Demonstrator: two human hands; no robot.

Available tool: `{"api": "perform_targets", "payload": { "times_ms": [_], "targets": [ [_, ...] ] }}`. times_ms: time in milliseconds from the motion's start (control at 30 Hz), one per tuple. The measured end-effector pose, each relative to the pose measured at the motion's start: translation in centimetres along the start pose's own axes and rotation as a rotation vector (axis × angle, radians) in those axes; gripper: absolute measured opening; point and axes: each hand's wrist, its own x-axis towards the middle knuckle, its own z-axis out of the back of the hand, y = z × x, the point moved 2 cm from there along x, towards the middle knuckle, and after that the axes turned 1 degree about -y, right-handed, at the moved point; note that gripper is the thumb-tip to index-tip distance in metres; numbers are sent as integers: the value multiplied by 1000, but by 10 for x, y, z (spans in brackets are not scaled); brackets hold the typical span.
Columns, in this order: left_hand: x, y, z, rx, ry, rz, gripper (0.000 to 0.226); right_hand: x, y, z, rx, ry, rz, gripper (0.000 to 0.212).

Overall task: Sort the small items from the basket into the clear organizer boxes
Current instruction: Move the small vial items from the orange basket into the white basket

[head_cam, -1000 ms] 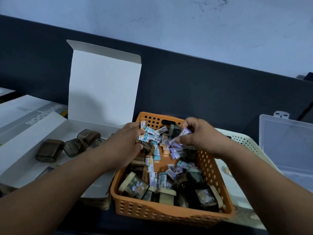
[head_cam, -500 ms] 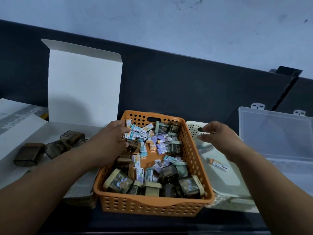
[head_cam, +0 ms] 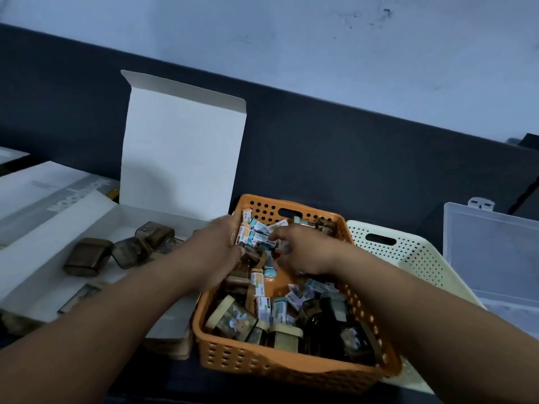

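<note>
I'd judge it barely begun: the basket [head_cam: 291, 371] is full of packets [head_cam: 259, 233] and the clear box [head_cam: 493, 258] looks bare. My left hand [head_cam: 215, 252] grips a stack; my right hand [head_cam: 306, 253] has fingers [head_cam: 277, 232] curled among them (grip unclear).

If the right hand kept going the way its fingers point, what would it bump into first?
Probably the small packets beside the left hand; the right hand points left at them, though depth is unclear.
</note>
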Motion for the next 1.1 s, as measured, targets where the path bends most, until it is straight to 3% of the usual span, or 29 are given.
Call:
{"api": "perform_targets", "payload": {
  "times_ms": [167, 367, 500, 667, 800, 900, 1000, 1100],
  "targets": [
    [2, 5, 1, -70, 29, -13, 43, 19, 3, -14, -196, 51, -28, 89],
    [2, 8, 1, -72, 21, -7, 39, 14, -7, -11, -44, -52, 36, 59],
    [2, 7, 0, -51, 15, 6, 47, 15, -11, -12, -47, -15, -6, 89],
    [4, 9, 0, -10, 17, 18, 57, 13, -10, -14, -74, 4, 46, 64],
    [5, 9, 0, 2, 17, 9, 50, 16, -5, -18, -143, 67, 47, 78],
    [3, 6, 0, 11, 21, 7, 51, 21, -3, -19, -183, 77, 26, 76],
    [2, 4, 1, 26, 7, 8, 53, 21, -9, -17, -108, 80, 18, 67],
    [2, 3, 1, 9, 7, 6, 50, 16, -16, -10, 116, 30, 41, 56]
  ]
}}
